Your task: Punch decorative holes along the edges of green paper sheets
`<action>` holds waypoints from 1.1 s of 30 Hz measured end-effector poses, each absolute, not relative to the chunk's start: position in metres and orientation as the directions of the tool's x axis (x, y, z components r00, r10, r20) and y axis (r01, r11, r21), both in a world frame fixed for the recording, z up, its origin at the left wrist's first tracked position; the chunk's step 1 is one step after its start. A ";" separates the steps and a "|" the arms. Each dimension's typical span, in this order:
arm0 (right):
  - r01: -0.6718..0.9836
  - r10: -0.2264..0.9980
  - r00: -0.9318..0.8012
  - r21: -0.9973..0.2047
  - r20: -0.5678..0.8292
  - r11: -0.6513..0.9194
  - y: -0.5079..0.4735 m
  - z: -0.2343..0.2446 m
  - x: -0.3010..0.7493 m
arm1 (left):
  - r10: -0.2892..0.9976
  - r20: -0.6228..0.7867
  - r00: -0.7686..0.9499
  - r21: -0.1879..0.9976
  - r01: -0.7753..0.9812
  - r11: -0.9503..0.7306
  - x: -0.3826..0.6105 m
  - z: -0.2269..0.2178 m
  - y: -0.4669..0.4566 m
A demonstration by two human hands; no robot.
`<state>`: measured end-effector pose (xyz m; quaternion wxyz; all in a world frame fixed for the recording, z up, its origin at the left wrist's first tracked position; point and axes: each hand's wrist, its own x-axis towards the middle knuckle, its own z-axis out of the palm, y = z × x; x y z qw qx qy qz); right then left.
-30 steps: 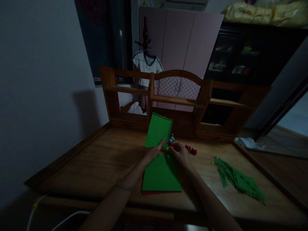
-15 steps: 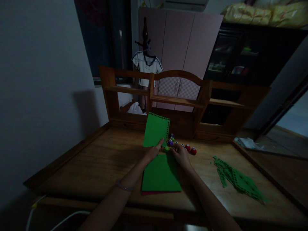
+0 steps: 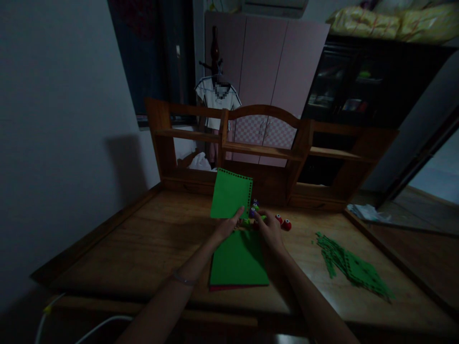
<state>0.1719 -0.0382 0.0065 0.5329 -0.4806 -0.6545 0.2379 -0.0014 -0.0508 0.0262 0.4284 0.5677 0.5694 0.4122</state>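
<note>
My left hand (image 3: 231,226) is closed, its thumb over the lower right corner of a green paper sheet (image 3: 231,193) that is tilted up. Dark punched holes run along the sheet's top and right edges. A small bright green piece (image 3: 245,222) lies beside those fingers. My right hand (image 3: 269,231) is curled over several small coloured pieces; what its fingertips grip is hidden. Close by are a purple piece (image 3: 253,211) and a red piece (image 3: 286,224), each with a pale, dark-centred end. Under both hands lies a stack of green paper (image 3: 239,260), with a reddish layer beneath.
Green paper scraps and strips (image 3: 355,270) lie in a heap on the right of the wooden desk (image 3: 143,239). A wooden shelf unit (image 3: 265,152) borders the desk's back. A white cable (image 3: 107,325) hangs at the front left.
My right hand has drawn slightly away from the bright green piece beside my left fingers. The left hand keeps its hold on the sheet, which tips slightly left.
</note>
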 end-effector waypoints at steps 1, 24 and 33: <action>0.356 0.887 0.029 -0.834 0.461 0.422 -0.040 0.009 0.171 | 1.000 0.014 0.019 0.956 0.293 -0.019 -0.001 0.025 -0.049; 0.348 0.846 -0.136 -0.775 0.515 0.527 -0.041 0.008 0.167 | 0.985 -0.057 0.163 0.969 0.247 0.015 0.006 0.006 -0.041; 0.441 0.818 -0.128 -0.706 0.561 0.554 -0.041 0.006 0.169 | 0.985 -0.002 0.171 0.995 0.099 -0.015 0.011 0.006 -0.041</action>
